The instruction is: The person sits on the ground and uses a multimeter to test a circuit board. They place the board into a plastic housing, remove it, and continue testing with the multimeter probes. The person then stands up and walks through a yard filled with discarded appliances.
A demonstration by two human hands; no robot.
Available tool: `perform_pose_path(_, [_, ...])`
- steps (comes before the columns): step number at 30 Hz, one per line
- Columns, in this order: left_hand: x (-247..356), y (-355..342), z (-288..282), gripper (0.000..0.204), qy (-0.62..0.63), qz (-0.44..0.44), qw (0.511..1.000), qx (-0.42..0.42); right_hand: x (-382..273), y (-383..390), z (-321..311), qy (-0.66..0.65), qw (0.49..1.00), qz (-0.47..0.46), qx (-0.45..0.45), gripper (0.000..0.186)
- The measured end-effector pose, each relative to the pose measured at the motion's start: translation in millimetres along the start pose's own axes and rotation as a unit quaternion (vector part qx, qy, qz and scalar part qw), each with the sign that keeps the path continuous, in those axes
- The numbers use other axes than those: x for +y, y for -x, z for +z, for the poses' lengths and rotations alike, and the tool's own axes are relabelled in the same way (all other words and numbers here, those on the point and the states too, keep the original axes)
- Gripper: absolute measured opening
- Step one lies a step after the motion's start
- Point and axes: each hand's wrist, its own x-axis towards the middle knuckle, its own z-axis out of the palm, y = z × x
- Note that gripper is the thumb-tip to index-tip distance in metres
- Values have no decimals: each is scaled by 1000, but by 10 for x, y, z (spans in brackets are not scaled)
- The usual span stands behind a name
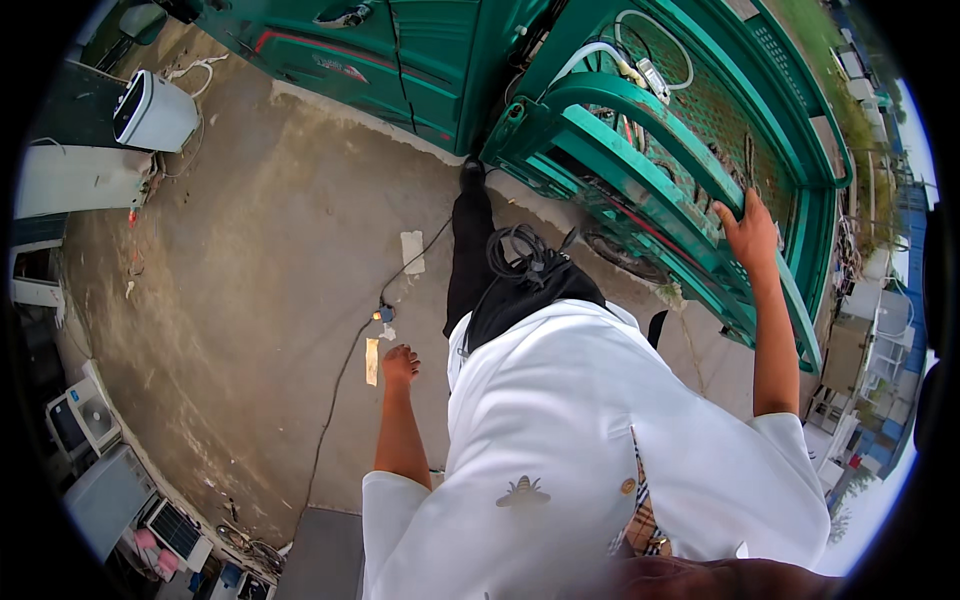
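Note:
My right hand (pixel 752 232) is closed round the top of the green side rail (pixel 690 160) of a small truck's cargo bed. My left hand (pixel 401 362) hangs low beside my body, its fingers curled in a loose fist with nothing visible in them. On the ground near it runs a dark cable with a small blue and yellow connector (pixel 383 314). A coil of black cable (pixel 522 254) rests against the front of my black trousers. Inside the cargo bed lies a white hose or cable (pixel 600 50) with a pale box-like fitting (pixel 653 80).
The green truck cab (pixel 330 70) stands ahead. A white appliance (pixel 157 112) sits on the concrete floor (pixel 220 260) at the far left. Old air-conditioner units (pixel 92 412) and other scrap line the left edge. More stacked items (pixel 870 340) show at the far right.

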Motion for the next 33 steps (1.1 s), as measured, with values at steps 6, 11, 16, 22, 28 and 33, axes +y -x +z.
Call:
perform_pose_path(6, [22,135,87,6,5,-9,1000,13,42,47,-6,10,1000,2,-6,71])
perform_pose_path(11, [168,106,91,7,20,5,1000,-21,18,38,41,-17,997,-30,62,59])
perform_pose_path(16, [280,-48,-13,21,-18,49,998,-39,90,4,153,-15,991,-68,118,60])
perform_pose_path(22, [194,105,-309,29,27,60,998,4,116,19,140,-21,998,-36,56,63])
perform_pose_path(28, [-245,746,-824,33,88,-5,994,61,111,45,119,-40,998,-20,47,62])
perform_pose_path(33, [-990,884,-1431,24,29,-129,987,89,132,6,113,-20,1000,11,-5,64])
